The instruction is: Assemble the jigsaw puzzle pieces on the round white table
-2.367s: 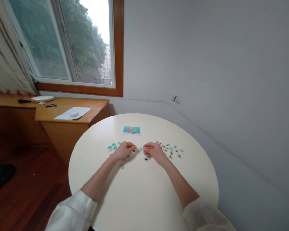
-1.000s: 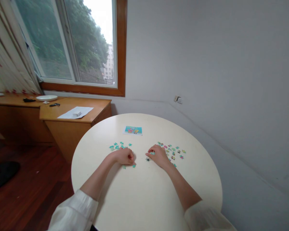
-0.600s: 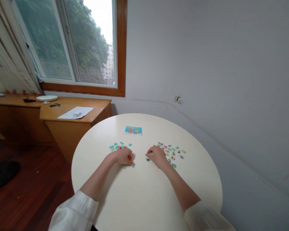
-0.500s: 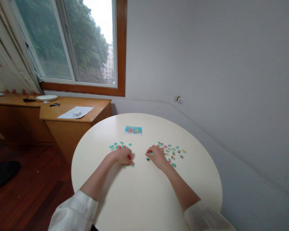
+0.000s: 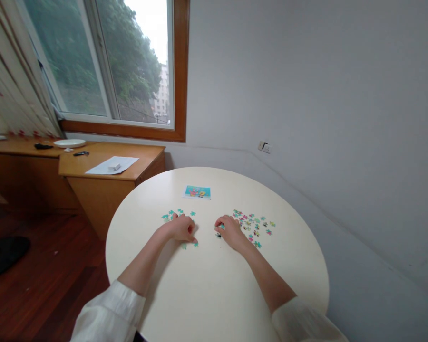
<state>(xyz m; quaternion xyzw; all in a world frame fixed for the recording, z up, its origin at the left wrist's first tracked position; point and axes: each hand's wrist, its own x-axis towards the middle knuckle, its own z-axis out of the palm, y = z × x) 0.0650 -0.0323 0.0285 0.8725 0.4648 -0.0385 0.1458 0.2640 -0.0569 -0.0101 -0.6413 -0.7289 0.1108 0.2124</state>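
My left hand (image 5: 181,229) is bent low over the table, its fingers curled and the thumb pointing down. By the thumb tip lies a teal puzzle piece (image 5: 196,245), with a pale green puzzle piece (image 5: 184,246) beside it. Whatever the curled fingers hold is hidden. Behind that hand a group of teal puzzle pieces (image 5: 170,212) is spread, partly covered. Thumb and forefinger of my right hand (image 5: 231,231) close around a small teal puzzle piece (image 5: 222,227). Just below them rests a dark puzzle piece (image 5: 218,235).
Loose multicoloured puzzle pieces (image 5: 257,227) lie right of my right hand. A picture card (image 5: 197,192) with cartoon figures lies farther back on the round white table (image 5: 214,294). At the left stands a wooden desk (image 5: 150,159) bearing paper (image 5: 98,168) and a white plate (image 5: 69,143).
Both hands stay almost where they were, with only a slight shift of the fingers. The puzzle pieces look unmoved, and the view has shifted a little.
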